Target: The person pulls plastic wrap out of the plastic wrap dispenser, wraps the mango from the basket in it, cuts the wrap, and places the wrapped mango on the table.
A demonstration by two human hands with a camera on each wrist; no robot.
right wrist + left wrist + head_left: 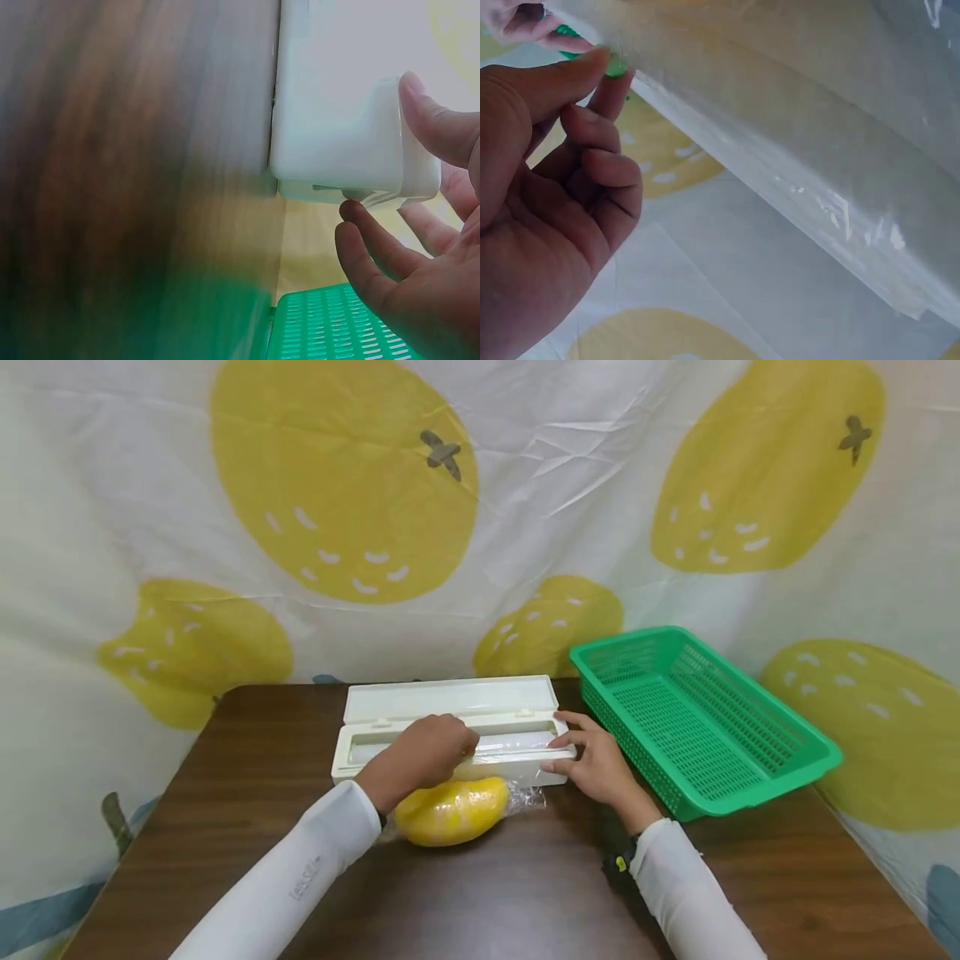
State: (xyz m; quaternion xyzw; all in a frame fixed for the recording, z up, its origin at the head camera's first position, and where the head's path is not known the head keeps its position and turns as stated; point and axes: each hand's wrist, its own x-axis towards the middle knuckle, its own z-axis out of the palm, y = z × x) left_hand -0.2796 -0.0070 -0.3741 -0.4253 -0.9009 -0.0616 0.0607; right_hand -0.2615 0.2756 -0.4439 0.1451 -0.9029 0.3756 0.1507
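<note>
A long white cling film box [517,772] lies on the table with its lid tipped back and a roll of cling film [517,742] inside. My left hand [431,747] is over the middle of the box, its fingertips hidden in the head view. Up close in the left wrist view, its thumb and forefinger pinch the edge of the clear film [780,150]. My right hand [600,768] holds the box's right end, thumb on the front and fingers at the end and top. Just in front of the box, a yellow mango [450,818] is wrapped in film, partly behind my left wrist.
A green plastic basket [660,727] stands right of the box, near my right forearm. The brown wooden table [487,902] ends at a cloth [540,510] printed with yellow fruit. The raised lid [450,697] rests toward the table's back edge.
</note>
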